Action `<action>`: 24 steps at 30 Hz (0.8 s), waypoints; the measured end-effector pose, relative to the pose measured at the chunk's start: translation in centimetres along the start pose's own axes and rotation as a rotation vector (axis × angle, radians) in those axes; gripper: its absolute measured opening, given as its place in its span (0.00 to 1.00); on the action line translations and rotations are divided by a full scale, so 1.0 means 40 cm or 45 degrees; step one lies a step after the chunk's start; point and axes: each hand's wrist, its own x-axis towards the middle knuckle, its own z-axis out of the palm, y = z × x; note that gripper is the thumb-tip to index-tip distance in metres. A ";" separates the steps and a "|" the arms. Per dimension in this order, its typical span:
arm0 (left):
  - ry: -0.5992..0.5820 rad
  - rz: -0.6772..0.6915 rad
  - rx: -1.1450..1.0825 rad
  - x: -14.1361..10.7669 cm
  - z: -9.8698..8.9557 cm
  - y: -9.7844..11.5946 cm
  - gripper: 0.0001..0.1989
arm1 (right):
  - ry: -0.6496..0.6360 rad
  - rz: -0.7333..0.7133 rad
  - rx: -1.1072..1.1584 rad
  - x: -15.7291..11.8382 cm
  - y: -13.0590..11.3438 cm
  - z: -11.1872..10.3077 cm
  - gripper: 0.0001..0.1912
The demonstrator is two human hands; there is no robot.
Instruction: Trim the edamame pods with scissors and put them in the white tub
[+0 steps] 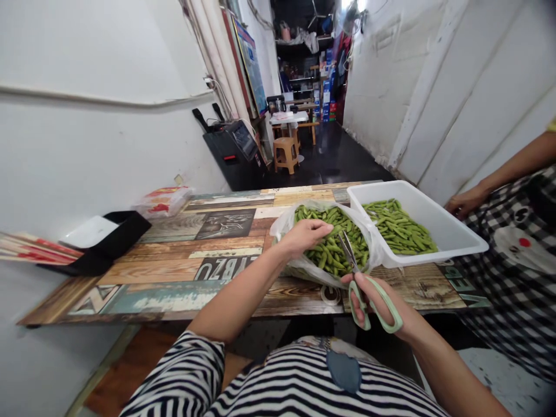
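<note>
Striped shirt (pixel 299 385) | pale-green-handled scissors (pixel 355 269), gripped by right hand (pixel 368 291) | slim green pods (pixel 329 255) | left hand (pixel 304 235): grip unclear

Left of hands (pixel 306 236): black holder (pixel 98 260) with red-marked sticks (pixel 46 250); red-printed packet (pixel 163 201). Beyond hands: black screen-fitted machine (pixel 223 153), brown stool (pixel 285 152), white table (pixel 297 118). Right of hands: checked apron (pixel 482 237).

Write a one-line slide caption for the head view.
Right hand holding green-handled metal scissors, left hand over a translucent plastic bag of green pods, beside a white rectangular plastic tub.
</note>
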 end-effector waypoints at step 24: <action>-0.030 -0.122 -0.457 -0.026 0.051 -0.030 0.11 | 0.043 -0.049 -0.202 0.005 -0.017 0.020 0.26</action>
